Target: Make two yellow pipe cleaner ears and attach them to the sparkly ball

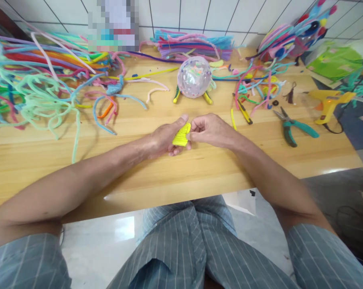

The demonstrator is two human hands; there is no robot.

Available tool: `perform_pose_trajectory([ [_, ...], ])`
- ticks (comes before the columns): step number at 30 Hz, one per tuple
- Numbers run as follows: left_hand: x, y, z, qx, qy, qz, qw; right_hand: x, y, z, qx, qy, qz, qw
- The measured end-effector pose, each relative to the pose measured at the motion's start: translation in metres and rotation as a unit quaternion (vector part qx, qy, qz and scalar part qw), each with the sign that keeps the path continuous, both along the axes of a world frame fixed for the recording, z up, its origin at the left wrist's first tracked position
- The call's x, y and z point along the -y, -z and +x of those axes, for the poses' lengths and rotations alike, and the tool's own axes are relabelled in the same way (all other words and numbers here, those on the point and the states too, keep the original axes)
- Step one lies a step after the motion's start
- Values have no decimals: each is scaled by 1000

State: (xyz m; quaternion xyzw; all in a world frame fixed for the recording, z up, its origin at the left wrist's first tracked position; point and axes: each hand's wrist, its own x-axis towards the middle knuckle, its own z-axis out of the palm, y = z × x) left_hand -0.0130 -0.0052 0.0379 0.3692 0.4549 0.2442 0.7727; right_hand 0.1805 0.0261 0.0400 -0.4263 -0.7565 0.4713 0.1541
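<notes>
We have one yellow piece (181,135) between our two hands, nearer to us than the ball (194,76) and just left of straight below it. Our left hand (168,139) grips the piece, thumb along its upper edge and other fingers beneath. Our right hand (209,130) has its thumb and forefinger closed on the piece's right edge, the other fingers curled in.

The ball, one clear globe, is dotted with many coloured specks; whether they sit inside it or on its skin we cannot tell. Far right of the ball lies one clear bag (334,64) with something green showing; we cannot make out whether that is contents or print.

Counting on, we see two yellow-and-black grips (177,95) poking out under the ball, one at each side. To the right of the ball and nearer us are one knife (244,111), one yellow strip (233,119) beside it, and one pair of teal pliers (287,120) with jaws parted. Farther right of the ball is one glue gun (330,102). Behind the ball lies one bundle (193,46) of fuzzy stems; left of it, a mint tangle (45,96), too knotted to count.
</notes>
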Motion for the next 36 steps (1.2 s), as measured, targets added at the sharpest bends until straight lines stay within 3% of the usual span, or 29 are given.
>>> perform_pose_trajectory([
  [11,1,-2,-1,-25,11,6,1000,0,-5,-1,-17,-17,-51,998],
  [27,-4,0,-1,12,39,-13,999,-6,-2,3,-93,-52,-105,989],
  [31,-2,1,-8,-35,20,54,998,-8,-6,8,-96,-27,-101,990],
  [36,6,-1,-21,-114,-98,232,961,-13,-8,18,-94,-8,-84,992],
])
